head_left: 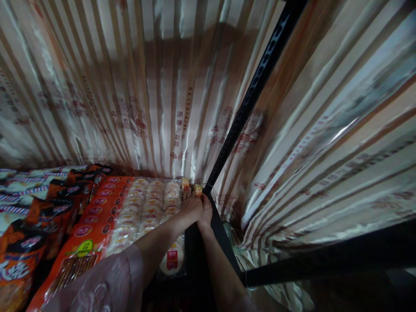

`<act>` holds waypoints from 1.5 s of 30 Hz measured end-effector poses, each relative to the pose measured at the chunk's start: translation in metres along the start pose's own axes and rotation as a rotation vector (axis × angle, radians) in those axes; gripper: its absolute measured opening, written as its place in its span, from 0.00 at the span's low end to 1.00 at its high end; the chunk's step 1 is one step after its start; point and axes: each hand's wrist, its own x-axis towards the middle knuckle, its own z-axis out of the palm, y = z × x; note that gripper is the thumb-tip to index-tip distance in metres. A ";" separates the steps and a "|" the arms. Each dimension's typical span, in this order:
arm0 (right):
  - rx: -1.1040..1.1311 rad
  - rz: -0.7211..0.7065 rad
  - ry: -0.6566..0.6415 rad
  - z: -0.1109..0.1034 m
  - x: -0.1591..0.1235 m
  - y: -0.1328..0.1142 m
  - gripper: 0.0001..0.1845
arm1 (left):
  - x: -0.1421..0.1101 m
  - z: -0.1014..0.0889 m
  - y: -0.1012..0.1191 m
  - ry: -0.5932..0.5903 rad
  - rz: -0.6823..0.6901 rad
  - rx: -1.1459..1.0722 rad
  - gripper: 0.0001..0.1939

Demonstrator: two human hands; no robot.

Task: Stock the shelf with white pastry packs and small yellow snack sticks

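Packets point(198, 190), two, small and yellow, sit directly ahead of your left hand point(192, 209) and right hand point(206, 212), the left nearer the leftmost, at the shelf's point(224, 247) far right corner; both hands look curled, grip impossible to tell.

Light is dim — a broad shadow darkens the pleated sheeting point(162, 143), folds glinting.
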 end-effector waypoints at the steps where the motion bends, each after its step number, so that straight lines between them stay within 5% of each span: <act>1: -0.004 -0.009 0.001 0.001 0.002 -0.001 0.24 | 0.001 -0.001 -0.003 -0.009 -0.015 0.058 0.24; 6: 0.008 -0.031 0.009 0.006 0.013 -0.007 0.21 | 0.006 -0.001 -0.015 -0.036 -0.011 0.258 0.27; 24: -0.083 -0.127 0.021 0.029 0.038 0.000 0.14 | 0.019 0.005 -0.042 -0.042 0.006 0.278 0.29; 45: -0.001 -0.115 -0.018 0.037 0.036 0.000 0.23 | 0.016 0.005 -0.043 -0.030 -0.010 0.295 0.26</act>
